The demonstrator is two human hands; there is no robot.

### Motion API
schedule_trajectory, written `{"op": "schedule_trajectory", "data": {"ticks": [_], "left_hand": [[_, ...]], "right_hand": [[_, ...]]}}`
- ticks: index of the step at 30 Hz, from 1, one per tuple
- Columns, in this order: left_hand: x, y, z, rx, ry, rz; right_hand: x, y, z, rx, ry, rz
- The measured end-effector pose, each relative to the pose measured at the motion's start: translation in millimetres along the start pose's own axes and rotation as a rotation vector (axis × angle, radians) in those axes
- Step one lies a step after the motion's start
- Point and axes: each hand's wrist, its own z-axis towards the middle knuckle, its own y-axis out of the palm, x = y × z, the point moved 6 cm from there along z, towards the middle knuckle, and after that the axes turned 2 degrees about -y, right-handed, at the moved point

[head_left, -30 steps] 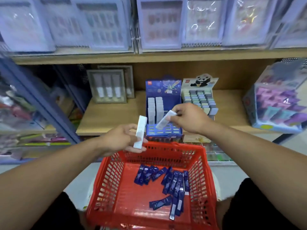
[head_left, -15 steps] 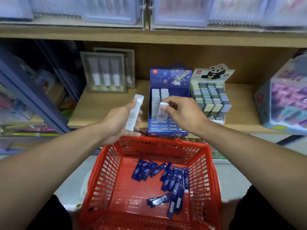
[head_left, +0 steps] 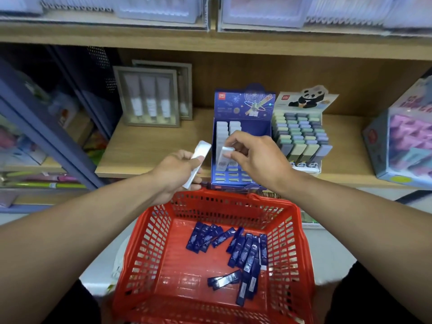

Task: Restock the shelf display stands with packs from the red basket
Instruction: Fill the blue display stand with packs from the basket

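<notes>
White and slim, the pack pinched at its upper end by the right hand stands nearly upright over the front slots of the blue display stand, long axis running bottom to top. The left hand grips a second white pack around its middle, tilted with its top away from the person, just left of the stand. Both look light, stiff and smooth, probably best held by the narrow edges near one end; blue packs lie loose in the red basket.
</notes>
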Motion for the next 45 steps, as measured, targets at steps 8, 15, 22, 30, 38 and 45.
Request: {"op": "schedule_trajectory", "data": {"ticks": [8, 15, 22, 30, 38, 45], "left_hand": [[-1.8, 3.8, 1.3, -0.018, 0.038, -0.035], [-2.1, 6.0, -0.6, -0.048, 0.023, -0.093], [-1.5, 4.8, -1.1, -0.032, 0.023, -0.104], [14.8, 10.2, -19.4, -0.006, 0.276, 0.081], [17.7, 30.8, -26.5, -0.038, 0.508, 0.361], [-2.0, 22.3, -8.7, 0.012, 0.349, 0.698]], "right_hand": [[-4.4, -3.5, 9.7, 0.014, 0.016, -0.167], [-6.1, -4.5, 14.3, 0.052, 0.008, -0.135], [-7.8, 14.0, 18.8, -0.095, -0.04, -0.242], [-17.8, -13.1, 9.5, 0.012, 0.202, 0.056], [-9.5, -5.3, -11.3, -0.209, 0.467, 0.352], [26.9, -22.0, -15.2, -0.131, 0.562, 0.438]]}}
